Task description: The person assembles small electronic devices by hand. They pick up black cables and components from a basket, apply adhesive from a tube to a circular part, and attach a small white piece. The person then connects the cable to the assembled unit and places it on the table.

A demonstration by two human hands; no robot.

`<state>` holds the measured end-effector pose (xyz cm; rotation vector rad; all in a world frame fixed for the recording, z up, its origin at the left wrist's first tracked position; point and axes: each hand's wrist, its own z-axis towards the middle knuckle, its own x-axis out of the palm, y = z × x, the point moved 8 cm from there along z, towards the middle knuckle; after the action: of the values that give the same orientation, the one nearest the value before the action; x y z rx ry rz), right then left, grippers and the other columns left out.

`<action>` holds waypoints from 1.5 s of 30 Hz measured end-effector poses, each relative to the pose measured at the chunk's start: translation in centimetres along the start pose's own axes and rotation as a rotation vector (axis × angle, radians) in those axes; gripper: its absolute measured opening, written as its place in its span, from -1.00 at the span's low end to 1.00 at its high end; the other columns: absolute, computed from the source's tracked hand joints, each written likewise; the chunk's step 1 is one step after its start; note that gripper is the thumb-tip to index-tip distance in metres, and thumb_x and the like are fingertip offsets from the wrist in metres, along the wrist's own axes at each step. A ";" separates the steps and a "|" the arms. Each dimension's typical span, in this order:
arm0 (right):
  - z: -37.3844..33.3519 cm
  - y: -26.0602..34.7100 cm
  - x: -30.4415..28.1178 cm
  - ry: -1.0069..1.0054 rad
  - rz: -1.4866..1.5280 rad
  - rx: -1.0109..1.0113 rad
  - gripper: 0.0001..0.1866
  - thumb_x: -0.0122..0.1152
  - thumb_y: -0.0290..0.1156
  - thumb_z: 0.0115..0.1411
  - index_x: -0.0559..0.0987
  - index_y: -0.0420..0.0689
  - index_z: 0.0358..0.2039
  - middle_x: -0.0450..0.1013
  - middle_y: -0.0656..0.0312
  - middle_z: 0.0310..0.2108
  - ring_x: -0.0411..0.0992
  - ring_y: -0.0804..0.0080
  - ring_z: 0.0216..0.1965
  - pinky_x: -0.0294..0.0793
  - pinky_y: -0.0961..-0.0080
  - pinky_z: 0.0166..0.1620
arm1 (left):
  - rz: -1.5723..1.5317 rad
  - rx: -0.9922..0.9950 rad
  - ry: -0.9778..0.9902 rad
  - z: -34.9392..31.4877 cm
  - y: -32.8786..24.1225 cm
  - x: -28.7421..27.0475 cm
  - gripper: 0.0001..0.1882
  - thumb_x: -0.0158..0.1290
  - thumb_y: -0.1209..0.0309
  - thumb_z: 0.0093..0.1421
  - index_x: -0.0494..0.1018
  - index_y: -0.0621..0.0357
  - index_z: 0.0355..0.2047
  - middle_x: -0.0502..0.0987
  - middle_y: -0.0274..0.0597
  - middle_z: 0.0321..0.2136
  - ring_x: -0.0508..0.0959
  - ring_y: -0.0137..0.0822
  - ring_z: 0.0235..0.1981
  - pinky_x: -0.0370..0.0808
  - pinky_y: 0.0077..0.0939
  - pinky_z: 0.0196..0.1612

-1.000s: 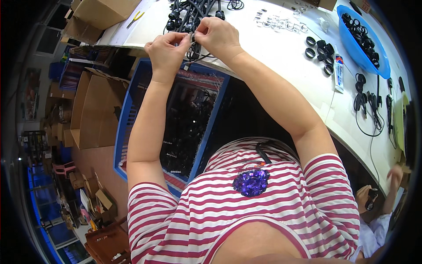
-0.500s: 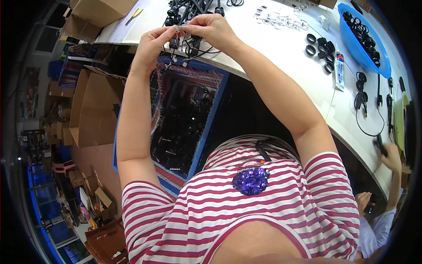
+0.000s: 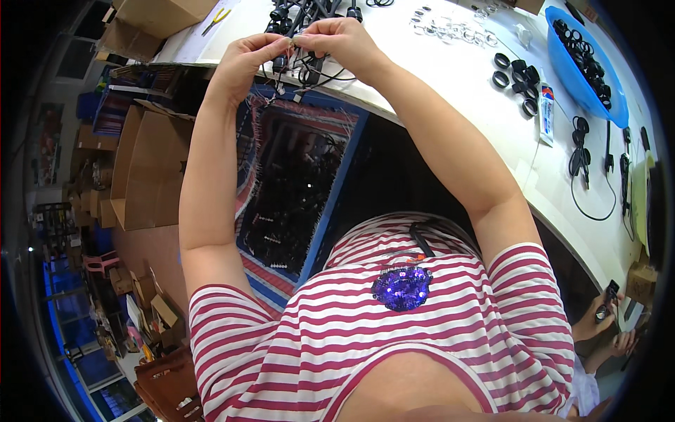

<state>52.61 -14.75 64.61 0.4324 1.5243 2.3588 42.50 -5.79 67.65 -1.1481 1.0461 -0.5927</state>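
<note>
At the table's near edge my left hand and my right hand meet, fingertips pinched together. Between them is a small pale piece, too small to name, with thin wires at it. Black cables with thick round ends lie in a bundle just beyond my fingers. Thin leads with small white connectors hang over the edge below my hands. Both hands are closed, and the fingertips partly hide the piece.
A blue crate lined with striped cloth holds dark parts below. On the white table lie yellow-handled pliers, clear rings, black rings, a tube and a blue basin. A co-worker's hands hold a black part at right.
My hands stay together at nearly the same spot, with the fingers shifted slightly. The co-worker's hand has drawn back from the table edge and holds up a black part.
</note>
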 end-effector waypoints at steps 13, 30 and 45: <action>-0.4 -2.4 0.7 0.046 0.328 0.237 -0.83 0.19 -0.29 0.04 0.55 -0.13 -0.50 0.44 0.38 -0.56 0.32 0.68 -0.56 0.21 0.72 -0.55 | -0.140 -0.020 0.009 0.2 1.2 0.6 -0.85 0.04 0.34 0.12 0.48 0.16 -0.40 0.48 -0.40 -0.47 0.40 -0.57 -0.38 0.27 -0.66 -0.23; -1.1 0.6 -2.2 -0.263 -0.667 -0.008 -0.78 0.05 -0.22 0.08 0.52 -0.10 -0.45 0.42 0.13 -0.41 0.41 0.16 -0.33 0.37 0.31 -0.27 | 0.657 0.228 -0.510 -3.8 -1.1 1.1 -0.68 -0.25 0.21 0.23 0.44 0.02 -0.18 0.54 -0.28 -0.37 0.48 -0.21 -0.25 0.05 -0.16 -0.01; -1.3 1.2 0.3 -0.162 -0.534 -0.109 -0.83 0.04 -0.38 0.08 0.53 -0.16 -0.36 0.43 0.10 -0.38 0.42 0.17 -0.31 0.38 0.40 -0.25 | 0.317 0.078 -0.610 -7.2 14.3 -3.2 -0.46 0.23 0.44 -0.11 0.25 0.19 -0.12 0.36 -0.15 -0.25 0.47 -0.34 -0.37 0.44 -0.55 -0.30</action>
<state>51.72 -16.22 65.19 0.1562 1.2403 1.9261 32.95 -1.47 55.11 -0.9763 0.6464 -0.0175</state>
